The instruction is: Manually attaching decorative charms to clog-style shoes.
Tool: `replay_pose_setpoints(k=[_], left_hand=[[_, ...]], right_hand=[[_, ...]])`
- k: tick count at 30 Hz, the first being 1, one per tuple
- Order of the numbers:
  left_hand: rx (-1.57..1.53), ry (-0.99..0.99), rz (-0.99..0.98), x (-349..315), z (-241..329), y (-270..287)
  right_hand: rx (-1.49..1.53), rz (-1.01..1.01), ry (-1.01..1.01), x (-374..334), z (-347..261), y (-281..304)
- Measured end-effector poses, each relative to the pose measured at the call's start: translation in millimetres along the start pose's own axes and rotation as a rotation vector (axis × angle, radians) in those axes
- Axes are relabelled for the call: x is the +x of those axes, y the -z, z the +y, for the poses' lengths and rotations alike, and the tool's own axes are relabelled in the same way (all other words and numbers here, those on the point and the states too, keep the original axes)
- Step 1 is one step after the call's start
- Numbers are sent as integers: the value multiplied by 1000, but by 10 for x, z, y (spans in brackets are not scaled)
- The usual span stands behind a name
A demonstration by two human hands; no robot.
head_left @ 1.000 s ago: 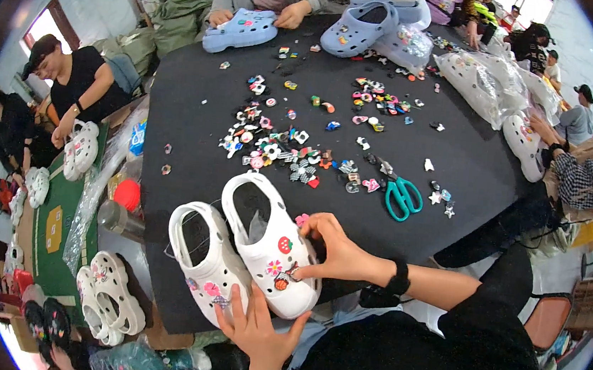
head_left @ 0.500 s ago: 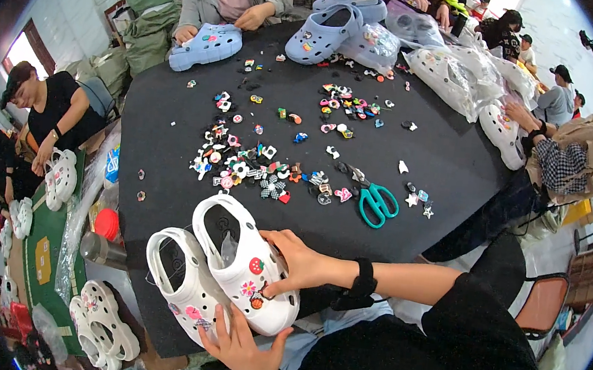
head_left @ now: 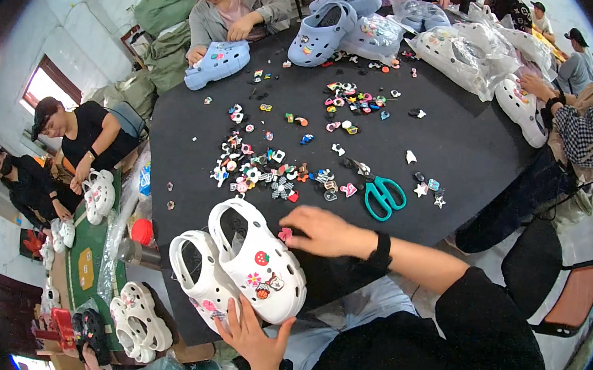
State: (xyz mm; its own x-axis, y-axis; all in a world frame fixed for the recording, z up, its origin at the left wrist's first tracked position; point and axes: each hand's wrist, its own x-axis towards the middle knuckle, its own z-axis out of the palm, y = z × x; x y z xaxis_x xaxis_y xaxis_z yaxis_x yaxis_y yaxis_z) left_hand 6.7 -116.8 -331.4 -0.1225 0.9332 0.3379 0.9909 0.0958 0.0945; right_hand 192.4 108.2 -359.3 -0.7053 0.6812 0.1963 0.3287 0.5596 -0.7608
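Observation:
Two white clogs stand side by side at the near edge of the black table. On the right clog's toe are strawberry, flower and basketball charms and a small white-and-brown figure; the left clog carries pink charms. My left hand is open, its spread fingers resting on the two toes. Just right of the right clog, my right hand is closed, slightly blurred, with a pink charm between thumb and fingers. Beyond the clogs lies a pile of loose charms, with teal-handled scissors beside it.
More charms lie farther back. Blue clogs and bagged white clogs line the far edge, where a person handles another blue clog. At left are a red-lidded jar and a green table. An orange-brown chair stands right.
My right hand has lifted off the right clog's toe and moved up and to the right, showing the pink charm. My left hand stays on the toes. The view has shifted slightly.

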Motion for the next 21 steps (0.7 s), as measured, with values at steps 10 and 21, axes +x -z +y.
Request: replay_pose_setpoints(k=[10,21], left_hand=[[69,-2,9,-16,10,-13],[54,15,-32,-13,51,6]], right_hand=[[-567,83,-236,403,449,628],[-405,129,-206,545,701,629]])
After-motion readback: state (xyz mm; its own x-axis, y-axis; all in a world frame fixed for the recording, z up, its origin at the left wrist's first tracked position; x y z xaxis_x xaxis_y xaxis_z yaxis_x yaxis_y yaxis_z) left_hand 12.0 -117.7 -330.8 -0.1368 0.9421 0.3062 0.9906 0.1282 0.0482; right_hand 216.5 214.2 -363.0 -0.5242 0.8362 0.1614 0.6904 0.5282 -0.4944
